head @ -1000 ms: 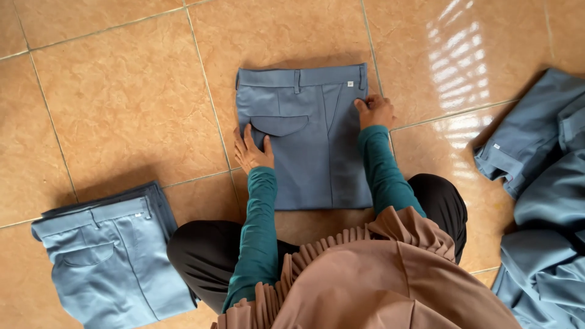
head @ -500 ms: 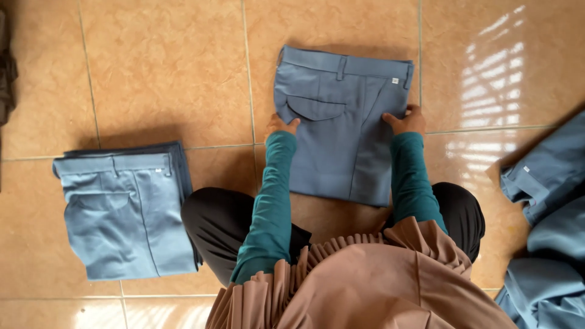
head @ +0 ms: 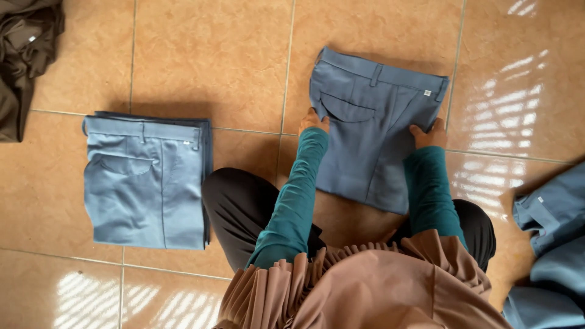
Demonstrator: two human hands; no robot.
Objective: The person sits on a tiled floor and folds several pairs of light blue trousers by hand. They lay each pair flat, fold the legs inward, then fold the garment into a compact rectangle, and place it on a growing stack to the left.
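Scene: I kneel on a floor of glossy tan ceramic tiles (head: 207, 55), both arms in teal sleeves stretched ahead of my knees.

Landmark: the folded pair of slate-blue cloth trousers (head: 372, 131) lies flat on the tiles straight in front of me, waistband at the far end, folded legs toward my knees.

Left hand: my left hand (head: 314, 120) sits at the left edge of the folded trousers, just below the curved back pocket, fingers curled down onto the cloth. Whether they pinch the edge or only press it, I cannot tell.

Right hand: my right hand (head: 428, 135) rests at the right edge of the folded trousers, level with the left, fingers bent over the hem of the fold. Its grip is also unclear.

Key relation: the trousers' long axis runs away from me, tilted slightly to the left at the far end. My hands bracket it across its short width, one on each side edge, and neither is clearly nearer the waistband.

Left of the landmark: a neat stack of lighter blue folded trousers (head: 146, 180) lies well apart, beside my left knee.

Far left of the landmark: a crumpled dark brown garment (head: 24, 55) sits at the frame's corner.

Right of the landmark: a loose heap of blue garments (head: 551, 244) waits unfolded, near my right knee.
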